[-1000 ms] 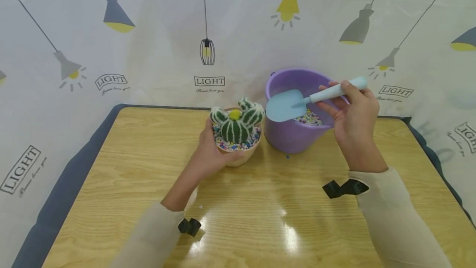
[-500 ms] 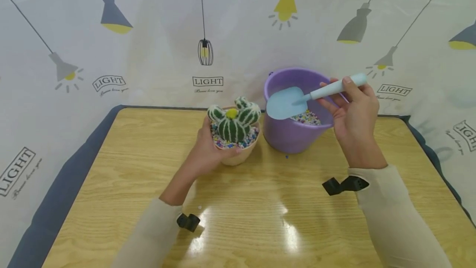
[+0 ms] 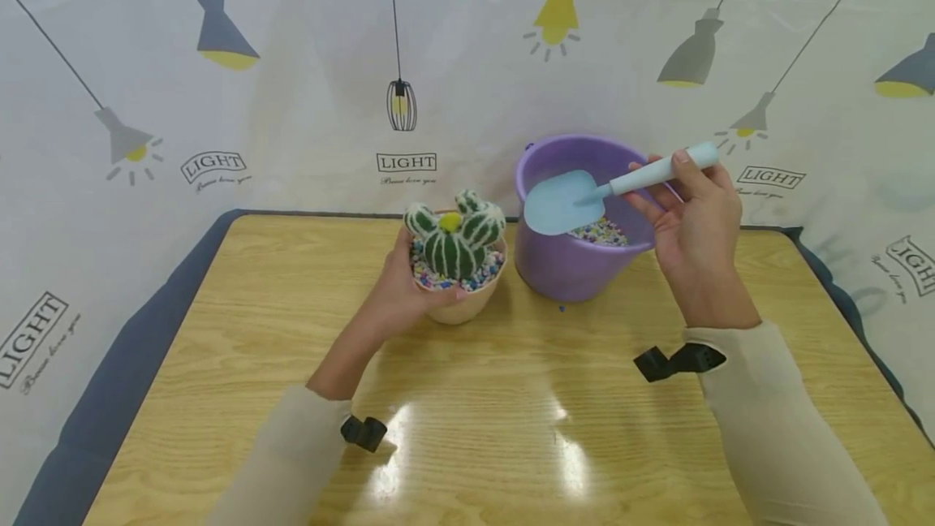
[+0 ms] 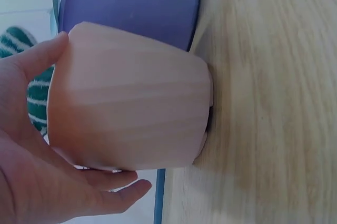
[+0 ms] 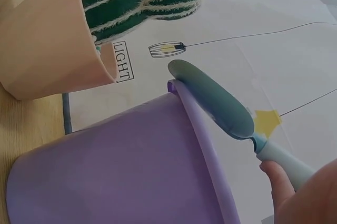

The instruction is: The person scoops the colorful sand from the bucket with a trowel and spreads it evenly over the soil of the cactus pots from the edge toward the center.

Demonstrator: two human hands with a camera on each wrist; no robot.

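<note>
My left hand (image 3: pixel 394 295) grips the rim and side of a peach flower pot (image 4: pixel 131 103), thumb in front and fingers behind. In it stands a green-and-white knitted cactus (image 3: pixel 456 254) with a yellow tuft, among multicoloured pebbles (image 3: pixel 478 276). The pot stands on the table with its base slightly uneven in the left wrist view. My right hand (image 3: pixel 697 226) holds a pale blue trowel (image 3: pixel 566 201) by its handle. The trowel's blade lies over the near left rim of a purple bucket (image 3: pixel 558 266), which holds more multicoloured pebbles (image 3: pixel 602 232). In the right wrist view the blade points toward the pot.
The wooden table (image 3: pixel 482 428) spreads out in front of the pot and bucket. A small blue pebble (image 3: pixel 562 309) lies before the bucket, close to its base. Behind stands a white backdrop (image 3: pixel 307 104) printed with lamps, its dark blue edge along the table.
The left hand and pot have shifted slightly left, leaving the bucket a little farther off. The right hand and trowel have stayed nearly still; the whole head view has drifted slightly.
</note>
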